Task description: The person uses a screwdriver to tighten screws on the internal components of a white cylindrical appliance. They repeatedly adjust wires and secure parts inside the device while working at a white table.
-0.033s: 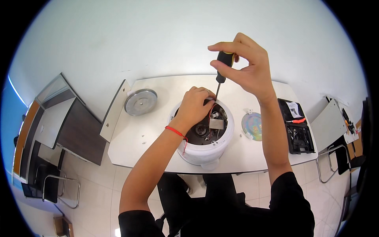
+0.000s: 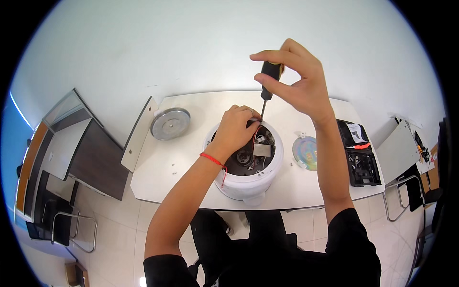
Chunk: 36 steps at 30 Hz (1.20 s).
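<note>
1. Already the white round appliance (image 2: 248, 184) stood opened up near the front edge of the white table (image 2: 158, 177), its dark inside, wires and a small metal plate laid bare.
2. At about ten o'clock from it lay a grey metal disc (image 2: 170, 123), well apart; at three o'clock lay a shiny round plate (image 2: 305, 153), and further that way an open black tool case (image 2: 359, 153). These looked like parts and tools set aside, so the opening-up seemed done.
3. The right hand (image 2: 299, 79) was closed around the black and yellow handle of a screwdriver (image 2: 266, 88), thumb and fingers pinching it, held upright at twelve o'clock above the appliance, with the thin shaft pointing down to the rim.
4. The left hand (image 2: 236, 128), a red band at the wrist, rested curled over the rim at the eleven o'clock side, fingers bent down inside beside the shaft tip; whether they gripped anything I could not tell.
5. By my judgement, work on an inner screw was under way, with the inside parts not yet out.
</note>
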{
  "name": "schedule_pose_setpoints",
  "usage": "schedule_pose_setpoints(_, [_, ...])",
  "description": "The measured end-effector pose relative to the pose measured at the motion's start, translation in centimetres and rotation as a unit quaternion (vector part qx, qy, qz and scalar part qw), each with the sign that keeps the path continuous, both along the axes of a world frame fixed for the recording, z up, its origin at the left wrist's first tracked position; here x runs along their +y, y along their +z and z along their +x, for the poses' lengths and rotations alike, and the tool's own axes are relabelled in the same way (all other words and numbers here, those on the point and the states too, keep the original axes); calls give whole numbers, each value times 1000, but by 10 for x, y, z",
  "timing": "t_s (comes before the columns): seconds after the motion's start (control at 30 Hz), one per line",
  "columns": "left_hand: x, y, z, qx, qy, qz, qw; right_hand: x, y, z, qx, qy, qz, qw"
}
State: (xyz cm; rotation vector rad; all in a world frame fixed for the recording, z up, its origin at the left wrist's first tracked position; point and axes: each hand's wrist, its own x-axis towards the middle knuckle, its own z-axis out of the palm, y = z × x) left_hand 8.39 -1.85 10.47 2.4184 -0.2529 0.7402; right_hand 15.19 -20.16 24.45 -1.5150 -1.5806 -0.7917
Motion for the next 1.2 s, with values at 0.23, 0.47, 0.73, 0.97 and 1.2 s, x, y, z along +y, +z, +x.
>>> schedule_pose_setpoints(0.23, [-4,4,-2,10,-2,-1,1000,-1,-1,-2,9,37,-5,999])
schedule_pose_setpoints(0.47, [-2,0,0,1,-5,1,1000,12,-3,-10,27,92,6,995])
schedule_pose_setpoints(0.73, [-3,1,1,-4,-3,4,1000,2,-3,-12,26,-62,12,998])
schedule_pose_setpoints(0.97, [-2,2,-1,4,0,5,1000,-1,0,-5,53,64,4,997])
schedule_pose_setpoints(1.2, [-2,-1,2,12,8,2,1000,-3,1,-15,-21,-21,-3,1000])
